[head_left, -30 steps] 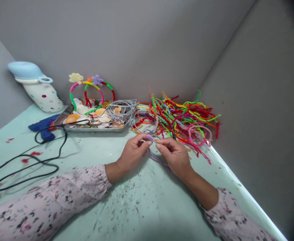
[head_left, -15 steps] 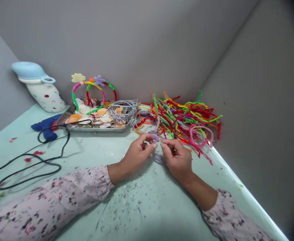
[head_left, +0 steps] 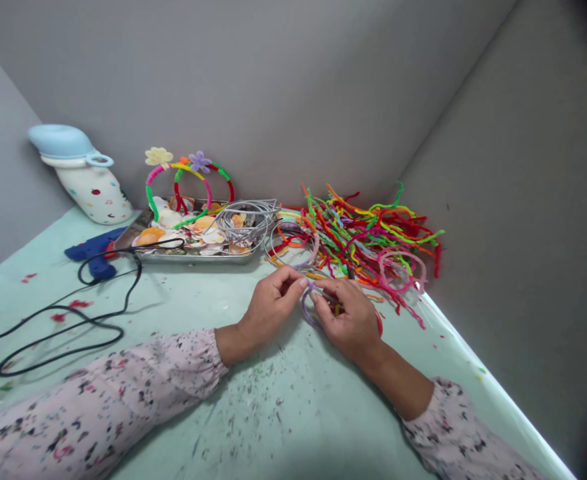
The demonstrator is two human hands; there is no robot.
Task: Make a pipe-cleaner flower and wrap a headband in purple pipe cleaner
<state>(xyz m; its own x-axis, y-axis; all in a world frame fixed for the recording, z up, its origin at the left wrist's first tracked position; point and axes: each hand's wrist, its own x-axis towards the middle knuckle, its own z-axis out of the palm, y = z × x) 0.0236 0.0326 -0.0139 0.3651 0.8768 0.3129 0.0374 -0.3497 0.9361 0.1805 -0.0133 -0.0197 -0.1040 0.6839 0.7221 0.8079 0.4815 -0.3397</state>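
Note:
Between my fingertips is a purple pipe cleaner (head_left: 307, 312), part of it curving down in a loop below them. My left hand (head_left: 272, 303) pinches its upper end between thumb and forefinger. Close by on the right, my right hand (head_left: 349, 319) is closed on the same pipe cleaner, thumb against the fingers. A bit of red and yellow shows behind my right hand, mostly hidden by it. Just beyond my hands lies a heap of colourful pipe cleaners (head_left: 353, 230).
At the back, a metal tray (head_left: 208, 259) holds shells, a coil of grey wire (head_left: 248, 220) and two pipe-cleaner hoops with flowers. On the left are a blue glue gun (head_left: 96, 252), its black cord (head_left: 93, 320) and a white bottle (head_left: 93, 190) with a light-blue lid. Grey walls enclose the table.
Both hands stay close together. The purple piece at my left fingertips has turned, and its loop now shows more plainly below. My right hand has shifted slightly left, fingers flatter; red shows behind it.

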